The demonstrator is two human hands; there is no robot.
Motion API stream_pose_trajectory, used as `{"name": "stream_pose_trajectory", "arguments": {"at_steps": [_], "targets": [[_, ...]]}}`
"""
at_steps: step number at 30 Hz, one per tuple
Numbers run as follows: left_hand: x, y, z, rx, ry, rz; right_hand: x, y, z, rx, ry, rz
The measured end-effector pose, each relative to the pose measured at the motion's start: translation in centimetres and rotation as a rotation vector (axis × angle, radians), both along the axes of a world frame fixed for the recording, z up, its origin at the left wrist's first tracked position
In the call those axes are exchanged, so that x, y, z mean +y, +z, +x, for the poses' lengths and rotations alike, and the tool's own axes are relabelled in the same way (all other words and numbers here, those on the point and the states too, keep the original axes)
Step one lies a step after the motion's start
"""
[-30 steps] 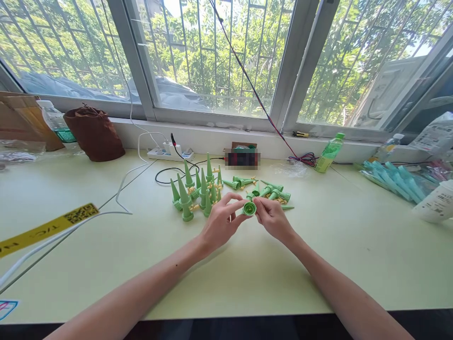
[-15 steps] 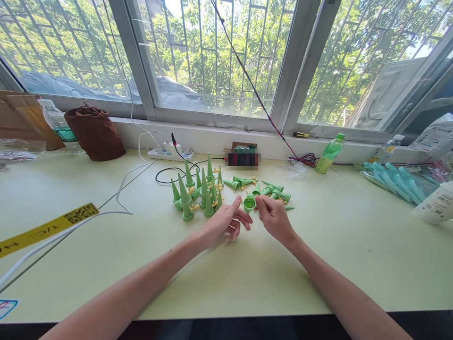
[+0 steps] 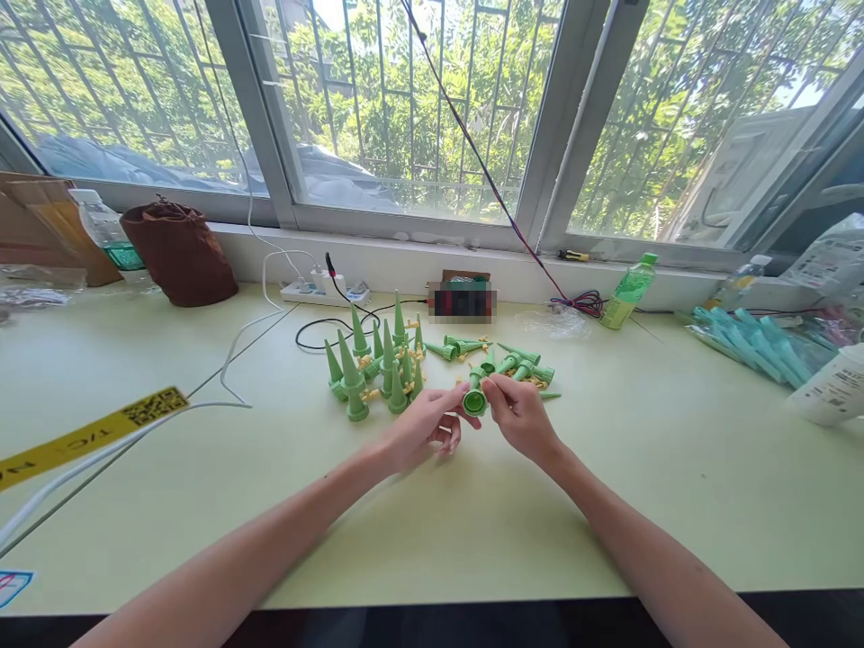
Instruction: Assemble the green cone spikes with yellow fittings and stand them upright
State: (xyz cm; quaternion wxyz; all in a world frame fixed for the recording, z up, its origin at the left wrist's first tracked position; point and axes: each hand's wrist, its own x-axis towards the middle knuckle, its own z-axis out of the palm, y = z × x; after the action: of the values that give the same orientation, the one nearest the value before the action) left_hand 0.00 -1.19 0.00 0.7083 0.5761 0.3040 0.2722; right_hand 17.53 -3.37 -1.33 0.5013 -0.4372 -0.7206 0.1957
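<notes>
1 green spike (image 3: pixel 475 400) sits between the 2 hands (image 3: pixel 430 421) (image 3: pixel 523 416), which both pinch it

Right grip (image 3: pixel 521 414): some fingertips hidden; white cup (image 3: pixel 833 387) cut off

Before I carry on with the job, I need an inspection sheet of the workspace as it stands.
Surface: pale table, with a seam at the left.
Job's things: a green spike between the hands, open end towards the camera; standing spikes to the left, lying spikes behind the right hand.
Clutter: brown pouch, green bottle, white cup.
Hands: right hand pinches the spike's right side; left hand has fingers by its rim, grip unclear.
Cables: white cable across the left; coiled cable beside the bottle.
Surroundings: barred window, foliage outside; co-workers: nothing seen.
</notes>
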Motion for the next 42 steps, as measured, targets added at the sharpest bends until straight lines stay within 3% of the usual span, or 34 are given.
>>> {"name": "stream_pose_trajectory", "arguments": {"at_steps": [11, 18, 23, 30, 35, 37, 42], "targets": [[-0.7, 0.3, -0.1, 0.203, 0.154, 0.510, -0.1, -0.2, 0.0, -0.019, -0.034, -0.059], [-0.7, -0.6, 0.2, 0.270, 0.277, 0.936, -0.1, 0.0, 0.0, -0.027, -0.044, -0.100], [-0.6, -1.0, 0.1, 0.312, 0.292, 1.015, -0.1, -0.1, -0.1, -0.029, -0.058, -0.098], [-0.9, -0.5, 0.4, 0.346, 0.364, 0.940, 0.1, -0.2, 0.0, 0.053, -0.129, -0.096], [-0.6, 0.1, 0.3, 0.298, 0.392, 0.697, 0.2, -0.3, 0.2, 0.095, -0.195, -0.082], [-0.5, 0.2, 0.3, 0.300, 0.322, 0.552, 0.2, -0.2, 0.2, 0.082, -0.190, -0.076], [-0.4, 0.3, 0.2, 0.242, -0.014, 0.040, -0.1, -0.1, 0.0, -0.005, -0.125, -0.048]]}}
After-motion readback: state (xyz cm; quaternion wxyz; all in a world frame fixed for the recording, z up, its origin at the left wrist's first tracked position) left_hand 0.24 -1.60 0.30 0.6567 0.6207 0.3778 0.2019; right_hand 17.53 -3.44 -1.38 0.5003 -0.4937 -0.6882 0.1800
